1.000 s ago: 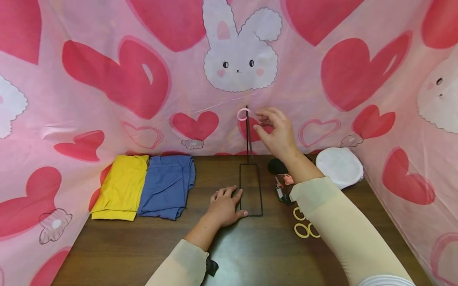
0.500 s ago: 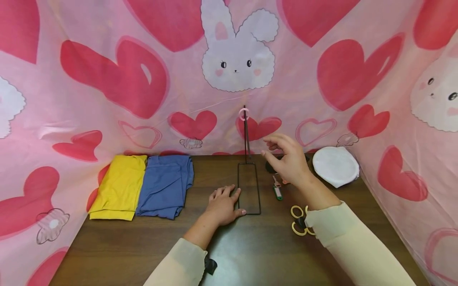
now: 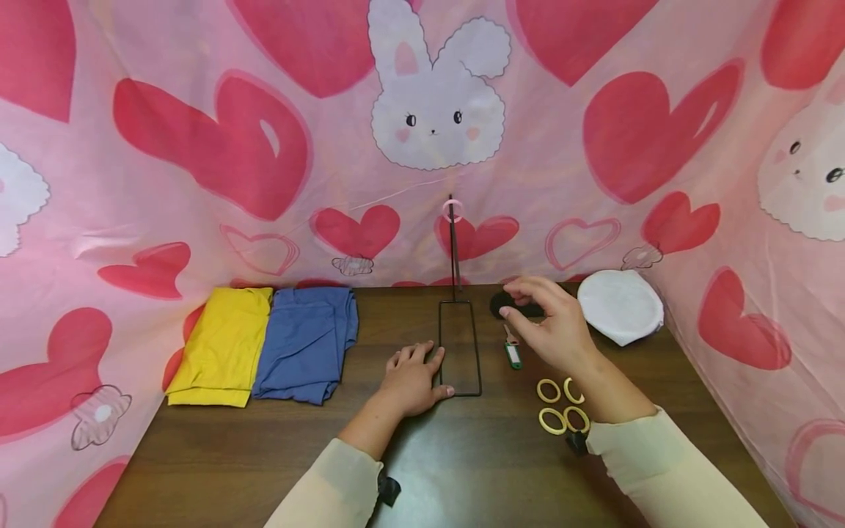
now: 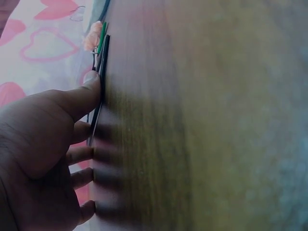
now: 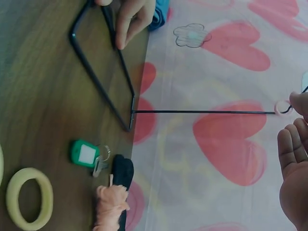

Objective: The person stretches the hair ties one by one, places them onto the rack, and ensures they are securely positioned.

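A black wire stand (image 3: 477,345) has its rectangular base on the table and a thin upright at the back. Near the upright's top hangs a small pink ring (image 3: 461,211). My left hand (image 3: 411,381) rests beside the base with fingers spread, its thumb over the base's near left corner. My right hand (image 3: 554,326), fingers curved and thumb apart, hovers with nothing visible in it. It is near a black object (image 3: 500,304) and a key with a green tag (image 3: 513,356). A peach-coloured crumpled object (image 5: 110,204) shows in the right wrist view; the head view hides it.
Several yellow rings (image 3: 540,421) lie near my right wrist. A round white cloth item (image 3: 620,304) sits at the back right. Folded yellow cloth (image 3: 224,345) and blue cloth (image 3: 304,345) lie at the left. A pink patterned curtain (image 3: 409,191) encloses the wooden table.
My right hand has drawn away from the pink ring at the stand's top and come down to the right, above the table items. The ring stays hanging. My left hand keeps its place.
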A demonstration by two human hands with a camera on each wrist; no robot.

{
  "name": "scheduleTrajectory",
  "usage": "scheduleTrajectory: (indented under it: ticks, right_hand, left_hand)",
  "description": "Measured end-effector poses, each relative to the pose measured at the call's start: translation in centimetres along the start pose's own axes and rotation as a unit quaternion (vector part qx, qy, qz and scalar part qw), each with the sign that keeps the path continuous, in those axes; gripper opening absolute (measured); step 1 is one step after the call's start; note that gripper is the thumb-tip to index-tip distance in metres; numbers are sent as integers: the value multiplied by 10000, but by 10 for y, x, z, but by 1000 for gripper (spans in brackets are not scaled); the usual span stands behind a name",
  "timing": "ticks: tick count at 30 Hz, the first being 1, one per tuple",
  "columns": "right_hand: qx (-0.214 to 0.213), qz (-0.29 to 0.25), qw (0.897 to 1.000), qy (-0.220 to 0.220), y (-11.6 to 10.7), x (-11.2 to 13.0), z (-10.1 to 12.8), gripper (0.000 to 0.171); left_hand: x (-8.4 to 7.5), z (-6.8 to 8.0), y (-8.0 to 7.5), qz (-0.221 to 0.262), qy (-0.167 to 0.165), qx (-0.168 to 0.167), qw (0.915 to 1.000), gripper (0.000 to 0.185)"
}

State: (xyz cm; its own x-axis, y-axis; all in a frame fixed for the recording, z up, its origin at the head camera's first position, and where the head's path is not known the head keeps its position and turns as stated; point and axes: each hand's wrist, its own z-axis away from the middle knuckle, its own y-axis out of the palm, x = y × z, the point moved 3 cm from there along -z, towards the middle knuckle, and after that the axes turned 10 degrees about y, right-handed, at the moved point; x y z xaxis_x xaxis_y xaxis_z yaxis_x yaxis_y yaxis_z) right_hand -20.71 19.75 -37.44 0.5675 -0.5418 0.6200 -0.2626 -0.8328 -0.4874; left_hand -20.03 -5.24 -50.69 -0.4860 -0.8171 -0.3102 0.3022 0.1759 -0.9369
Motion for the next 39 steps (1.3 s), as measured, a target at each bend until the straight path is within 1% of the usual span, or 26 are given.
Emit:
scheduleTrajectory:
  ticks: [3,7,12,18,22,25,32,35,39]
  right_hand:
    - [45,-82,10000,12,-5,-2,9,37]
    - [167,-37,9998,35,-12,-6,21,37]
    - [375,280,9989,74,-22,-17,37,36]
    - [610,700,9954,231,-36,-32,56,39]
    - [714,959,9924,289,-45,-39,67,42]
    - [814,1098,9898,414,-52,-44,75,44]
    - [986,1350,9823,839,-68,-62,96,48]
    - [1065,1409,9800,914,-74,-71,103,50]
    - [1235,1612,9740,999,-79,-82,111,53]
  left_hand:
    - [-1,1,-2,-3,15,-3,10000,81]
    - [-2,1,-1,-33,21,-40,10000,82]
    - [-1,2,0,-92,21,-80,9999,83]
    - [-1,1,0,-105,1,8,9999,82]
    - [-2,2,-2,-90,-1,6,10000,82]
    - [-3,2,-2,-74,-13,17,10000,82]
    - [-4,2,-2,-76,-3,3,10000,82]
    - [-4,2,-3,-70,0,5,10000,82]
    - [-3,2,-3,-76,-16,33,10000,82]
